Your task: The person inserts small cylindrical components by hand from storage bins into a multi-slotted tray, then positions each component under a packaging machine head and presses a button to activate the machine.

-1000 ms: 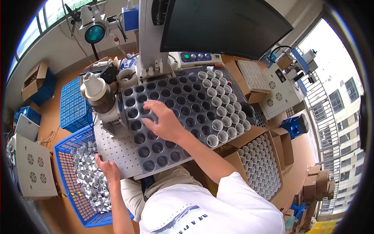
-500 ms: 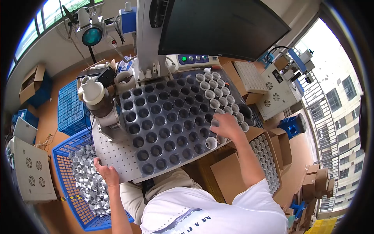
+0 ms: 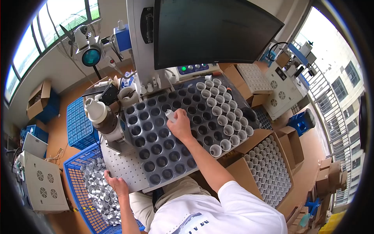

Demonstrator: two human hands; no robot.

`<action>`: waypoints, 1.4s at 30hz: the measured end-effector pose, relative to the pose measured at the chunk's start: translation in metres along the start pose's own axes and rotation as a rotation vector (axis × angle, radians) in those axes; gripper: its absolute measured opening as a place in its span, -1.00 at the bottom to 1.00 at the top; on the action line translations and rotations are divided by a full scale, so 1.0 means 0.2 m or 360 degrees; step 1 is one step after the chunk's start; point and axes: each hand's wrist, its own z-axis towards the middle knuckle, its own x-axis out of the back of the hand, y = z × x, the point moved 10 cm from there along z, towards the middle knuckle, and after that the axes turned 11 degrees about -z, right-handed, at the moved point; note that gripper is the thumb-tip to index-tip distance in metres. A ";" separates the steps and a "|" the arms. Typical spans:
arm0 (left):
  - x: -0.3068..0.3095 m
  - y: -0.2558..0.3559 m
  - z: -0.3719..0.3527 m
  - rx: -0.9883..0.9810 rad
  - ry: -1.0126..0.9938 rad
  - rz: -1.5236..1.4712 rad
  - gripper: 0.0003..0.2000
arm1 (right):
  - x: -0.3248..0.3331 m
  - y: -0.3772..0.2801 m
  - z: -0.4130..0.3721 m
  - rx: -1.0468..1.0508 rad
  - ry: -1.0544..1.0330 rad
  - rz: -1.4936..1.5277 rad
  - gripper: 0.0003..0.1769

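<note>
Blue plastic basket (image 3: 76,175): I see it far left, low down. It holds a heap of small grey-white tubes (image 3: 99,191).
Left hand (image 3: 116,184): It rests on the near corner of the white metal plate with little holes (image 3: 124,165), just above the heap of tubes. The fingers lie close together on the plate's edge. I cannot tell if they grip anything.
Dark grey tray with round holes (image 3: 154,130): It lies on the white plate, in the middle of my view. Most of its holes on the left and middle look empty.
Small white plastic cup (image 3: 170,115): It is up in the air over the middle of the tray, tilted, in the right hand.
Right hand (image 3: 180,125): It hangs over the tray. The fingers are pinched on the small white cup.
Rows of white cups (image 3: 224,117): They stand in the holes on the right side of the tray.
Brown cardboard box (image 3: 237,171): It sits just right of the tray, full of more white cups.
</note>
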 end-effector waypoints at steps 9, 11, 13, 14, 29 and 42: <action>-0.01 0.00 -0.01 -0.0045 0.0021 -0.0062 -0.67 | 0.02 -0.02 -0.04 0.0124 0.0118 -0.0008 -0.64; 0.01 0.03 -0.01 -0.0073 0.0050 -0.0060 -0.65 | 0.02 -0.04 -0.04 0.0157 0.0148 0.0009 -0.64; 0.00 -0.02 -0.02 -0.0044 0.0012 0.0021 -0.57 | 0.02 -0.06 -0.04 0.0174 0.0140 -0.0013 -0.64; -0.01 -0.04 -0.02 -0.0013 0.0022 0.0040 -0.53 | 0.02 -0.07 -0.04 0.0153 0.0119 0.0004 -0.64; 0.01 0.00 -0.02 0.0010 -0.0002 0.0003 -0.53 | 0.02 -0.08 -0.03 0.0150 0.0082 0.0001 -0.67; 0.02 0.03 -0.01 -0.0046 0.0010 -0.0019 -0.64 | 0.02 -0.08 -0.03 0.0157 0.0082 0.0014 -0.67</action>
